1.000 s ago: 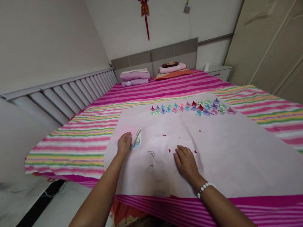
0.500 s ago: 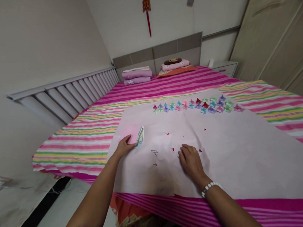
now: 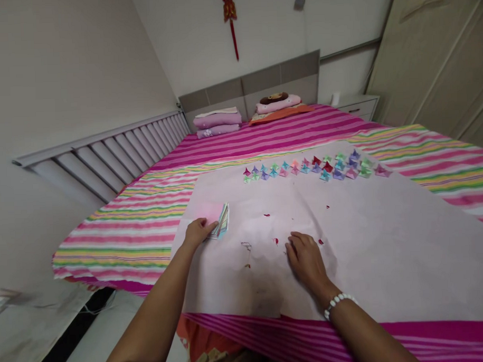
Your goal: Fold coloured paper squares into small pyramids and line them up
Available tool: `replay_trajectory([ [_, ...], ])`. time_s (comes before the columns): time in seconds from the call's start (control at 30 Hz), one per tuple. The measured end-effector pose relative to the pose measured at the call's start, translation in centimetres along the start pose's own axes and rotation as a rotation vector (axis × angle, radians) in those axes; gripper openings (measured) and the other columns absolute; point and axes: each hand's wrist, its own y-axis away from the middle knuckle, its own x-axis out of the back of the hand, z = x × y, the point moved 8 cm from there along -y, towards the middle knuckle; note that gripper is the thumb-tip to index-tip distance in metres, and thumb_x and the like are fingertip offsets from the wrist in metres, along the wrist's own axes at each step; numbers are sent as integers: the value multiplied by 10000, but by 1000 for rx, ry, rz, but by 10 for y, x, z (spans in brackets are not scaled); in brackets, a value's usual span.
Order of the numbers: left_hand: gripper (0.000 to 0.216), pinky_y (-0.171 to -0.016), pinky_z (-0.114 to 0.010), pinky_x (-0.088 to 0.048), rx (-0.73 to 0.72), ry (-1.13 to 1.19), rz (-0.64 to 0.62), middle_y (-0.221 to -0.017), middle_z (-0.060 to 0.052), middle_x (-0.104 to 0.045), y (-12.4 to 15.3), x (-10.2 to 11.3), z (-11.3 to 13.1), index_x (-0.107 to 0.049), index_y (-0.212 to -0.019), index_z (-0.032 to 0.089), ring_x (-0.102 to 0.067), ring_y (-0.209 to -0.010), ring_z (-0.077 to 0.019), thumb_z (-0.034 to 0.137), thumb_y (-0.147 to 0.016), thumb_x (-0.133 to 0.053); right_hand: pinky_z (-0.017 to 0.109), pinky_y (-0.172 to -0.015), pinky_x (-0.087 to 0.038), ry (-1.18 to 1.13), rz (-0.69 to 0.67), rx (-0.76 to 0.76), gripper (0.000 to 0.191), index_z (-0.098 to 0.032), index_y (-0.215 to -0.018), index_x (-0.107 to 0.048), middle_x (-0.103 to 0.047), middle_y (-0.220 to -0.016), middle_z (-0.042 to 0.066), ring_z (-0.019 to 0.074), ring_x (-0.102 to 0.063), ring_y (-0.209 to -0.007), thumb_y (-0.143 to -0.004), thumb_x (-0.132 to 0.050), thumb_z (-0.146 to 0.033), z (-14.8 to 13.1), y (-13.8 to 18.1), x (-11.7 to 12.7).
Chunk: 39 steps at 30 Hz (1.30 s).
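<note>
A stack of coloured origami paper (image 3: 223, 224), pink on top with its right edge fanned out, lies on a large pale sheet (image 3: 378, 239). My left hand (image 3: 199, 231) grips its near left part, thumb on the fanned edge and the other fingers partly hidden. My right hand (image 3: 305, 256) rests on the pale sheet, fingers stretched forward and nothing visible in them. Beside its fingertips are small red scraps (image 3: 276, 241). Farther back stand rows of small folded paper pieces (image 3: 304, 168) in several colours.
The sheet is spread over a striped bed (image 3: 120, 227). A grey railing (image 3: 102, 159) runs along the left side. Folded bedding (image 3: 219, 121) and a pillow (image 3: 280, 104) lie by the headboard (image 3: 262, 82). A white nightstand (image 3: 358, 108) stands at the back right.
My left thumb has shifted slightly along the stack, and more of the fanned edges show. My right hand stays almost still. The view has tilted a little.
</note>
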Motion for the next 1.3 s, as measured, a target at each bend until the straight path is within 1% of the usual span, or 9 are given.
replay_trajectory([
  [0.13,293,-643,-283,-379,-19,-160,4,-726,-88,-703,-3,-2,11,-671,-702,169,-645,-817,-266,458,-659,-691,452,-842,-478,-19,4,-7,213,-152,-916,-649,-664,-1024,157,289,-563,-948,-899,-446,-213,2,1,-1],
  [0.3,281,-619,-270,-342,-48,-250,-12,-750,-86,-713,-3,-1,15,-700,-746,164,-640,-803,-241,433,-742,-617,449,-855,-473,-29,-23,-17,208,-151,-925,-652,-663,-1035,157,291,-556,-965,-892,-456,-212,2,1,-2],
  [0.5,277,-608,-269,-324,-75,-250,-21,-758,-93,-716,-2,-1,16,-707,-756,161,-628,-763,-224,403,-785,-577,440,-855,-475,-20,-16,-26,210,-135,-918,-657,-667,-1020,159,287,-556,-958,-886,-460,-203,3,0,-2],
  [0.67,307,-600,-271,-320,-63,-164,12,-704,-88,-695,-1,2,16,-664,-660,177,-603,-716,-213,374,-837,-509,451,-849,-472,-32,-11,-28,215,-146,-922,-656,-669,-1020,161,292,-557,-960,-883,-451,-199,2,-1,-2],
  [0.8,302,-610,-267,-331,-31,-14,96,-612,-54,-634,1,14,12,-594,-574,188,-572,-684,-196,326,-826,-502,449,-859,-466,-31,-30,-28,214,-145,-922,-657,-667,-1024,161,294,-556,-967,-883,-455,-204,2,-1,-1],
  [0.97,302,-623,-254,-389,42,299,293,-500,-3,-508,6,53,-5,-503,-506,195,-536,-654,-170,282,-795,-495,457,-842,-470,-45,3,-17,216,-165,-925,-653,-665,-1010,152,295,-563,-956,-888,-445,-210,2,0,-1],
  [1.1,249,-666,-249,-494,113,652,450,-551,14,-534,17,82,-20,-518,-623,193,-583,-670,-149,292,-834,-432,453,-831,-481,-41,27,4,211,-164,-926,-648,-664,-1002,148,289,-568,-937,-895,-445,-215,2,1,-1],
  [1.2,217,-739,-268,-543,107,892,446,-651,-8,-620,31,85,-16,-557,-708,194,-642,-739,-146,326,-848,-457,460,-843,-485,-61,35,-2,206,-156,-939,-645,-667,-1006,153,291,-574,-949,-899,-455,-227,2,0,0],
  [1.3,209,-770,-287,-566,67,1090,340,-730,-50,-686,52,68,2,-622,-760,197,-675,-816,-179,376,-829,-539,465,-846,-490,-146,39,-22,208,-161,-973,-641,-673,-1020,150,290,-587,-959,-903,-474,-263,2,0,5],
])
